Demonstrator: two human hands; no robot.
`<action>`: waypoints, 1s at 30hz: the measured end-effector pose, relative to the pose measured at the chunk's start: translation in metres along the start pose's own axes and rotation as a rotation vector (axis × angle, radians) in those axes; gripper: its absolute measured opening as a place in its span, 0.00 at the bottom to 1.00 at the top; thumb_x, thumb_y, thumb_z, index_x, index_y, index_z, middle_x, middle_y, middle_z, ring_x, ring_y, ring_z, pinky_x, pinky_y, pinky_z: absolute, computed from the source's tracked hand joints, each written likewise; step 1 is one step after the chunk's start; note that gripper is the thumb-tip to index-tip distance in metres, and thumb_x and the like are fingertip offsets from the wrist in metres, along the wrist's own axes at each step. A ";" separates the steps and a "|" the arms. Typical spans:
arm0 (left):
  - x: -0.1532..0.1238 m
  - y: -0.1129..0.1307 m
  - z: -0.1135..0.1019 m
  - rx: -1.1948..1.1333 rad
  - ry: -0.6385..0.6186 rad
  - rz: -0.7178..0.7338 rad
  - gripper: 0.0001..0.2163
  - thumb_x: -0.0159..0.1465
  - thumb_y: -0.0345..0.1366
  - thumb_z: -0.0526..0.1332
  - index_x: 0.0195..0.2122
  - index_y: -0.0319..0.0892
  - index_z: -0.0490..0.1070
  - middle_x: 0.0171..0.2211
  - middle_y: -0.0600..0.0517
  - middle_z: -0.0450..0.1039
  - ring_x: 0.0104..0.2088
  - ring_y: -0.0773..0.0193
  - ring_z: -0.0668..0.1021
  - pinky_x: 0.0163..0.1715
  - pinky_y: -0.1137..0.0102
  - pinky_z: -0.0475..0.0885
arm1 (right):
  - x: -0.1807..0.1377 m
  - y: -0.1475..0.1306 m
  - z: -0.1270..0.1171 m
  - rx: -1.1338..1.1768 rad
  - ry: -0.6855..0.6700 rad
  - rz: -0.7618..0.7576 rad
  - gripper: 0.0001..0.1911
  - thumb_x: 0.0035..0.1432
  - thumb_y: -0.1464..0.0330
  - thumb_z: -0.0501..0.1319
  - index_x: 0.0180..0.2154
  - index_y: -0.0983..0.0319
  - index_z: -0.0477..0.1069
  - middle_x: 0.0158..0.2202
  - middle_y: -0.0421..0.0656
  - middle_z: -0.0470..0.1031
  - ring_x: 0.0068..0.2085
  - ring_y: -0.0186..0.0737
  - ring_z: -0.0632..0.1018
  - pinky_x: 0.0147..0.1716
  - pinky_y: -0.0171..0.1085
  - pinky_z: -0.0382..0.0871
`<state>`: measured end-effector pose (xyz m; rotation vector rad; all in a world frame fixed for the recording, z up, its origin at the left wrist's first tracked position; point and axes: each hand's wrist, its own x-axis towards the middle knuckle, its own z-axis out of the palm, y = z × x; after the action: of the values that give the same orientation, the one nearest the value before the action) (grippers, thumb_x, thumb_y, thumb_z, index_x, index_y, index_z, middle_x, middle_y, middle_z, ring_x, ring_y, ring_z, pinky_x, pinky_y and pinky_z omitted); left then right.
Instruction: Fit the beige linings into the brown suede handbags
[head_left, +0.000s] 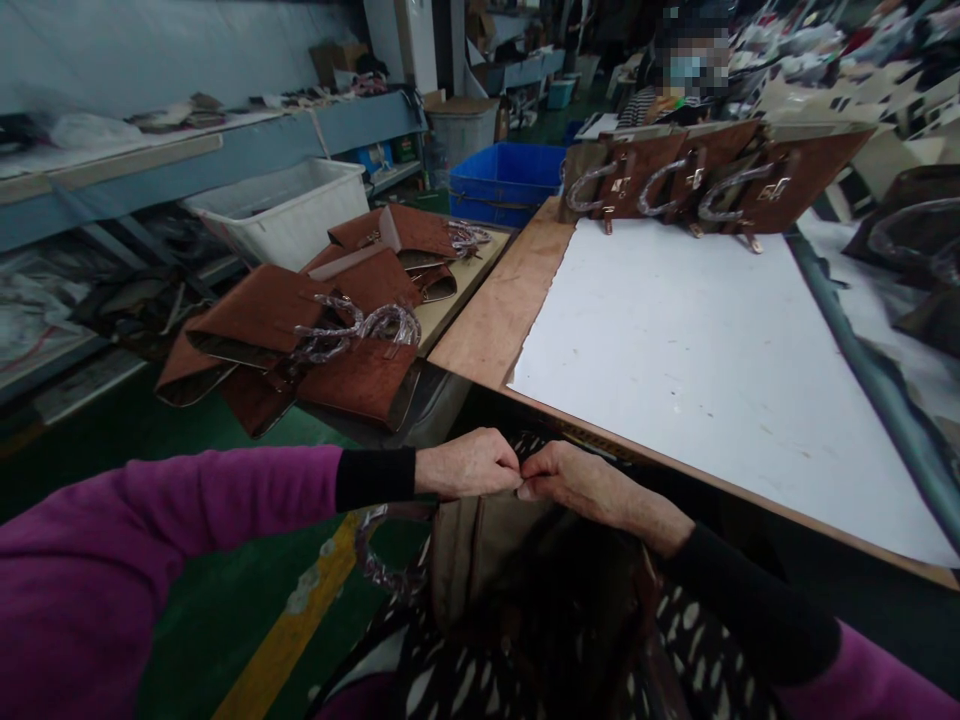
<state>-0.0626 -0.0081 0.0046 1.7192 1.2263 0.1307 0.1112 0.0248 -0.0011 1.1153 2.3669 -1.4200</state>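
On my lap lies a handbag (457, 560) with its olive-brown lining showing and a plastic-wrapped handle (375, 565) looping out at the left. My left hand (469, 463) is closed at the bag's upper edge, fingers curled and pinched. Right against it, my right hand (574, 483) pinches at the same edge, and the fingertips of both hands meet. Whether they grip the bag's rim or some small part on it is hidden by the fingers. The lower part of the bag is in dark shadow.
A table with a white sheet (675, 370) stands ahead, brown handbags (682, 175) lined along its far edge. More brown bags (300, 330) are piled at the left. Behind them are a white bin (292, 215) and a blue crate (506, 180). A person (690, 70) is beyond the table.
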 end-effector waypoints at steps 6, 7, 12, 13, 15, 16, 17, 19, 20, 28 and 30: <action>-0.010 -0.010 -0.016 -0.096 -0.103 -0.103 0.10 0.50 0.36 0.57 0.25 0.34 0.74 0.16 0.57 0.60 0.20 0.72 0.62 0.18 0.76 0.53 | -0.004 -0.010 -0.001 -0.041 0.023 0.039 0.08 0.47 0.64 0.58 0.22 0.61 0.71 0.20 0.36 0.62 0.24 0.32 0.64 0.23 0.32 0.52; -0.013 -0.012 -0.017 -0.111 -0.094 -0.110 0.10 0.50 0.36 0.57 0.25 0.34 0.75 0.16 0.57 0.61 0.20 0.72 0.62 0.18 0.76 0.53 | -0.004 -0.009 -0.001 -0.027 0.023 0.039 0.08 0.47 0.64 0.58 0.23 0.61 0.71 0.20 0.37 0.63 0.24 0.32 0.64 0.22 0.32 0.52; -0.024 -0.015 -0.012 -0.232 -0.057 -0.177 0.12 0.51 0.38 0.58 0.28 0.33 0.75 0.16 0.57 0.60 0.18 0.72 0.60 0.17 0.76 0.52 | -0.006 -0.005 0.001 -0.001 0.032 0.072 0.09 0.47 0.63 0.58 0.24 0.61 0.73 0.20 0.37 0.65 0.23 0.32 0.63 0.21 0.32 0.51; -0.025 -0.016 -0.010 -0.239 -0.054 -0.174 0.12 0.52 0.38 0.57 0.29 0.33 0.74 0.15 0.57 0.59 0.17 0.72 0.60 0.17 0.77 0.52 | -0.006 -0.006 0.001 0.007 0.033 0.072 0.09 0.47 0.63 0.58 0.24 0.61 0.72 0.19 0.36 0.64 0.23 0.32 0.63 0.22 0.32 0.51; -0.025 -0.017 -0.005 -0.204 -0.023 -0.126 0.12 0.53 0.37 0.56 0.28 0.33 0.74 0.16 0.56 0.60 0.18 0.72 0.61 0.18 0.77 0.53 | -0.007 -0.009 0.001 0.033 0.025 0.052 0.09 0.47 0.63 0.59 0.23 0.61 0.72 0.18 0.36 0.63 0.23 0.32 0.63 0.22 0.32 0.51; -0.025 -0.017 -0.003 -0.163 0.006 -0.087 0.12 0.53 0.37 0.56 0.28 0.33 0.74 0.18 0.56 0.61 0.19 0.72 0.62 0.19 0.77 0.55 | -0.006 -0.012 0.001 0.044 0.016 0.035 0.10 0.47 0.62 0.59 0.23 0.61 0.71 0.18 0.36 0.62 0.23 0.32 0.62 0.22 0.32 0.52; -0.025 -0.016 -0.001 -0.114 0.040 -0.047 0.11 0.53 0.36 0.56 0.27 0.33 0.74 0.19 0.56 0.63 0.21 0.72 0.63 0.20 0.78 0.56 | -0.006 -0.015 0.001 0.047 0.007 0.020 0.10 0.47 0.62 0.59 0.22 0.62 0.70 0.18 0.35 0.61 0.23 0.32 0.62 0.23 0.32 0.52; -0.025 -0.016 0.000 -0.033 0.081 -0.004 0.11 0.53 0.35 0.56 0.26 0.33 0.74 0.21 0.55 0.65 0.23 0.72 0.63 0.22 0.78 0.57 | -0.004 -0.021 0.001 0.029 -0.012 -0.007 0.10 0.48 0.63 0.58 0.21 0.62 0.68 0.17 0.35 0.57 0.23 0.31 0.61 0.23 0.32 0.51; -0.026 -0.016 -0.001 -0.013 0.082 -0.006 0.11 0.54 0.35 0.55 0.27 0.33 0.74 0.21 0.55 0.65 0.23 0.72 0.63 0.22 0.78 0.57 | -0.003 -0.024 0.001 0.014 -0.020 -0.017 0.10 0.49 0.64 0.57 0.20 0.62 0.66 0.17 0.34 0.56 0.23 0.30 0.60 0.23 0.32 0.51; -0.045 -0.019 -0.012 0.025 0.085 -0.003 0.11 0.54 0.35 0.55 0.27 0.34 0.75 0.24 0.54 0.67 0.24 0.72 0.66 0.23 0.78 0.58 | -0.001 -0.028 0.003 -0.060 -0.024 -0.010 0.12 0.51 0.63 0.55 0.20 0.61 0.63 0.18 0.34 0.56 0.22 0.29 0.60 0.22 0.32 0.50; -0.049 -0.019 -0.012 -0.052 0.064 -0.040 0.12 0.54 0.36 0.55 0.29 0.34 0.75 0.21 0.55 0.66 0.22 0.72 0.65 0.21 0.78 0.57 | -0.002 -0.027 0.003 -0.059 -0.016 -0.007 0.12 0.52 0.62 0.55 0.21 0.61 0.64 0.18 0.34 0.57 0.23 0.29 0.61 0.22 0.32 0.50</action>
<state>-0.1062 -0.0383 0.0169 1.6560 1.2924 0.1928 0.0942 0.0142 0.0169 1.0779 2.3875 -1.3463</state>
